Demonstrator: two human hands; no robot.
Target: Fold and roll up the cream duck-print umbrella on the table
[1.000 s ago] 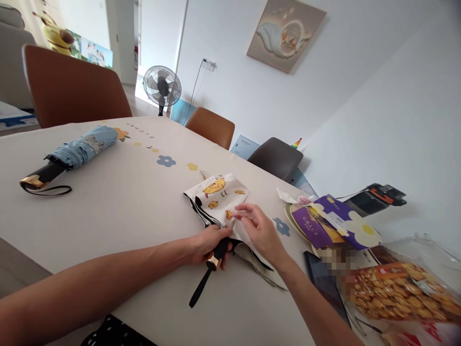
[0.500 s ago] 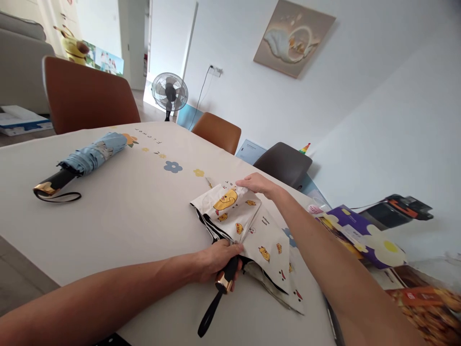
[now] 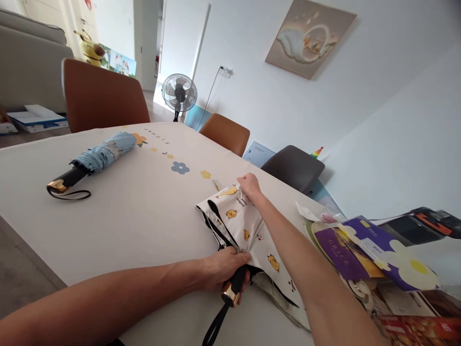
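Observation:
A white folding umbrella (image 3: 248, 229) with yellow duck prints lies on the table (image 3: 144, 211) in front of me. My left hand (image 3: 225, 266) is wrapped round its black, gold-trimmed handle (image 3: 234, 288), and the black wrist strap hangs toward the near table edge. Reaching across the canopy, my right hand (image 3: 249, 186) pinches a fold of the fabric at the umbrella's far tip. The canopy is loosely gathered, with flaps spread to the right under my right forearm.
A folded light-blue umbrella (image 3: 97, 156) with a black handle lies at the far left. Purple flowered packaging (image 3: 363, 245), a plate and snack bags crowd the right side. Brown chairs (image 3: 101, 96) and a dark chair (image 3: 293, 166) ring the table; a fan (image 3: 179, 93) stands beyond.
My right hand moved from the middle of the canopy to its far tip and closed on the fabric. The left hand kept hold of the handle. The view shifted rightward.

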